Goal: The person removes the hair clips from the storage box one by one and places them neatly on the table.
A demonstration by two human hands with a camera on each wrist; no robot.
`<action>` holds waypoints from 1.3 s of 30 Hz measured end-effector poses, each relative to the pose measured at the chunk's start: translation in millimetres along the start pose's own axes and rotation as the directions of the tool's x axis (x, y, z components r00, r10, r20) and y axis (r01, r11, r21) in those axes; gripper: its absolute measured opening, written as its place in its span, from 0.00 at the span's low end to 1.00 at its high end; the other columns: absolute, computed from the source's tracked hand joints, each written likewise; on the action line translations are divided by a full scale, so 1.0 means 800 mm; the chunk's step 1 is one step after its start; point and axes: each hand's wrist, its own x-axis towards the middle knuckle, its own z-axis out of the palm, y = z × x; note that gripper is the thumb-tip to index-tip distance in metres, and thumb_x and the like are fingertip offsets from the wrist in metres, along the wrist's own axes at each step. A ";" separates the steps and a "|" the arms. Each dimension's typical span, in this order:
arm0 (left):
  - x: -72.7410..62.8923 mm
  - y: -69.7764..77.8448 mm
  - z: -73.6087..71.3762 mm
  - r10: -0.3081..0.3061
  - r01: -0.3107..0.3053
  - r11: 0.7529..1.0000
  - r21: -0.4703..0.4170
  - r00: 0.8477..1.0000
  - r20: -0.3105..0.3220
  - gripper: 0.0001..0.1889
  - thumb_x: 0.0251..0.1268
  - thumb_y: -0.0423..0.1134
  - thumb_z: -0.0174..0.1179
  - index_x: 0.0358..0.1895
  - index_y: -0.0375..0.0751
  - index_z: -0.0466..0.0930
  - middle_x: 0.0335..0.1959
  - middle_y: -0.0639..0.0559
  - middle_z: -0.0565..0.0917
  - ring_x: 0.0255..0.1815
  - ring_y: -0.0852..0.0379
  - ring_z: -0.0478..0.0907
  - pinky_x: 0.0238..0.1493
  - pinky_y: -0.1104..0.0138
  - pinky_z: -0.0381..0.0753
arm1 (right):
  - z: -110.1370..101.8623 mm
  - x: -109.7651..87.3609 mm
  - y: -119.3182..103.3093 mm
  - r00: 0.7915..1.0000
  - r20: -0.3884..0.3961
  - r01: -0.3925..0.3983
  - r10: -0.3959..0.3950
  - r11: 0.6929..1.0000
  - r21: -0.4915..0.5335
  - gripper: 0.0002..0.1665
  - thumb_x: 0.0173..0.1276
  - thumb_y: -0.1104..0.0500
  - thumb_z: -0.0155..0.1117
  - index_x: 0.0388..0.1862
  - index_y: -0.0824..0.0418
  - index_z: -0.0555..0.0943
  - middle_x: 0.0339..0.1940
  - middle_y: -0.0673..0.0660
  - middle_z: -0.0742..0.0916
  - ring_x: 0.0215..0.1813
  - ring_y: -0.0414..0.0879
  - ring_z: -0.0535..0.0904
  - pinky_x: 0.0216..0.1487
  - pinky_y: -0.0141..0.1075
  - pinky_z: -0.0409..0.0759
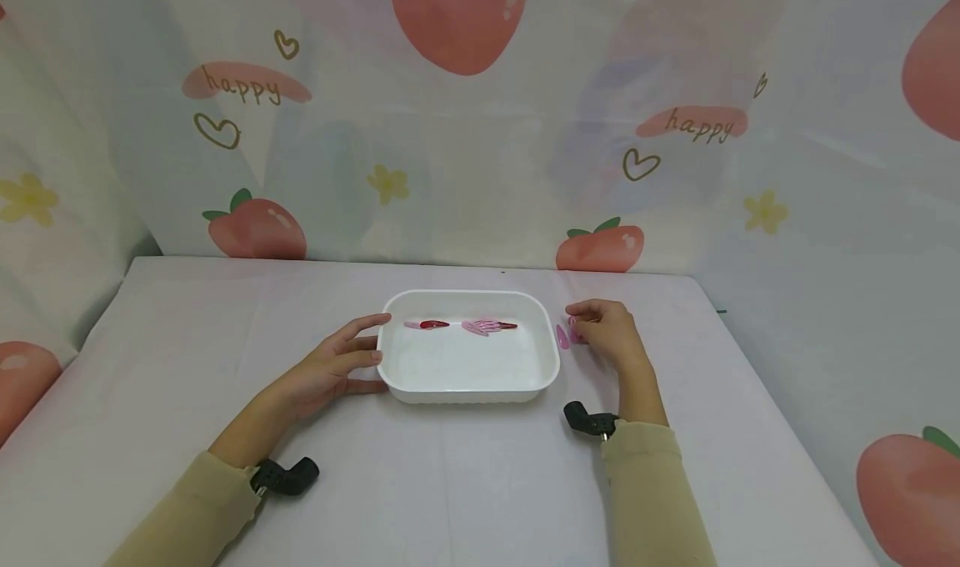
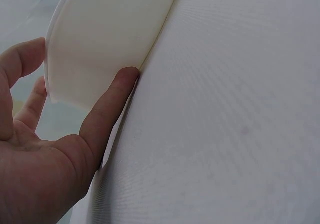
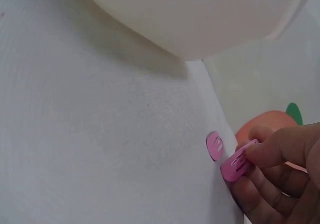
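Note:
A white rectangular tray stands on the table, and inside it lie a red-and-pink hair clip and a cluster of pink clips with a dark red end. My left hand touches the tray's left side with extended fingers; in the left wrist view one finger reaches the wall's lower edge. To the right of the tray, my right hand pinches a pink snap hair clip between thumb and finger. Another pink hair clip lies on the table beside it.
A white cloth covers the table. Behind it hangs a printed curtain with fruit, flowers and hearts. A black wrist camera sits at the left sleeve, another black camera at the right.

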 end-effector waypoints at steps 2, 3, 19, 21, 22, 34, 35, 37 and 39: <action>0.000 0.000 0.000 0.000 0.000 1.000 0.000 1.000 -0.001 0.34 0.75 0.32 0.53 0.79 0.50 0.51 0.76 0.36 0.56 0.67 0.38 0.70 0.58 0.46 0.80 | 0.000 0.000 0.000 1.000 0.007 -0.002 0.002 1.000 -0.029 0.18 0.69 0.67 0.58 0.56 0.66 0.82 0.48 0.64 0.86 0.40 0.48 0.84 0.45 0.35 0.84; 0.000 0.001 0.001 0.000 0.000 1.000 -0.002 1.000 0.000 0.34 0.75 0.32 0.53 0.79 0.49 0.51 0.76 0.36 0.56 0.67 0.38 0.70 0.58 0.46 0.80 | 0.000 -0.001 0.000 1.000 0.008 -0.005 0.005 0.999 -0.043 0.18 0.69 0.67 0.58 0.56 0.65 0.82 0.47 0.64 0.86 0.41 0.49 0.83 0.45 0.35 0.83; 0.001 0.000 0.001 -0.003 0.003 1.000 -0.001 1.000 -0.003 0.35 0.74 0.33 0.54 0.79 0.49 0.51 0.76 0.36 0.57 0.67 0.39 0.70 0.58 0.46 0.80 | 0.005 -0.001 -0.003 0.999 -0.017 -0.035 0.033 0.995 -0.093 0.21 0.68 0.68 0.61 0.60 0.63 0.80 0.49 0.63 0.87 0.44 0.52 0.84 0.49 0.41 0.84; 0.001 -0.001 0.000 -0.004 0.004 1.000 0.001 1.000 -0.004 0.34 0.75 0.32 0.53 0.79 0.49 0.51 0.76 0.36 0.57 0.67 0.39 0.70 0.58 0.46 0.80 | 0.004 -0.002 -0.004 0.999 -0.023 -0.032 0.030 0.996 -0.083 0.21 0.69 0.66 0.60 0.60 0.62 0.80 0.49 0.63 0.86 0.44 0.52 0.84 0.47 0.40 0.84; 0.001 -0.001 0.000 -0.005 0.005 1.000 0.001 1.000 -0.005 0.34 0.75 0.32 0.53 0.79 0.49 0.51 0.76 0.36 0.57 0.67 0.39 0.70 0.58 0.46 0.80 | 0.003 -0.002 -0.006 0.999 -0.028 -0.025 0.023 0.997 -0.070 0.21 0.69 0.66 0.59 0.61 0.62 0.80 0.50 0.63 0.86 0.45 0.52 0.83 0.48 0.40 0.83; -0.002 -0.002 0.000 -0.004 0.004 1.000 -0.003 1.000 -0.009 0.35 0.74 0.35 0.57 0.79 0.50 0.52 0.76 0.37 0.56 0.67 0.39 0.70 0.58 0.46 0.80 | -0.007 -0.015 -0.051 0.997 0.067 0.019 -0.043 0.945 0.326 0.23 0.74 0.61 0.60 0.66 0.62 0.76 0.58 0.65 0.82 0.54 0.56 0.79 0.56 0.42 0.84; -0.002 -0.002 0.000 -0.003 0.003 1.000 -0.005 1.000 -0.006 0.35 0.74 0.35 0.57 0.79 0.50 0.52 0.76 0.37 0.56 0.67 0.39 0.70 0.59 0.46 0.80 | -0.007 -0.017 -0.055 0.996 0.073 0.025 -0.053 0.939 0.342 0.23 0.74 0.60 0.60 0.66 0.62 0.76 0.58 0.65 0.82 0.54 0.56 0.79 0.54 0.40 0.85; -0.002 -0.002 0.000 -0.001 0.001 1.000 -0.007 1.000 -0.005 0.35 0.74 0.35 0.57 0.79 0.50 0.52 0.76 0.37 0.56 0.68 0.38 0.70 0.59 0.46 0.80 | -0.005 -0.019 -0.063 0.994 0.080 0.045 -0.079 0.932 0.361 0.22 0.74 0.60 0.61 0.65 0.62 0.76 0.57 0.66 0.82 0.52 0.55 0.80 0.52 0.37 0.85; -0.001 -0.002 0.000 0.000 0.000 1.000 -0.008 1.000 -0.003 0.35 0.74 0.35 0.57 0.79 0.51 0.52 0.76 0.36 0.56 0.68 0.38 0.69 0.59 0.46 0.80 | -0.001 -0.021 -0.071 0.990 0.086 0.070 -0.110 0.925 0.374 0.21 0.73 0.61 0.61 0.64 0.63 0.77 0.56 0.66 0.83 0.50 0.53 0.80 0.49 0.35 0.86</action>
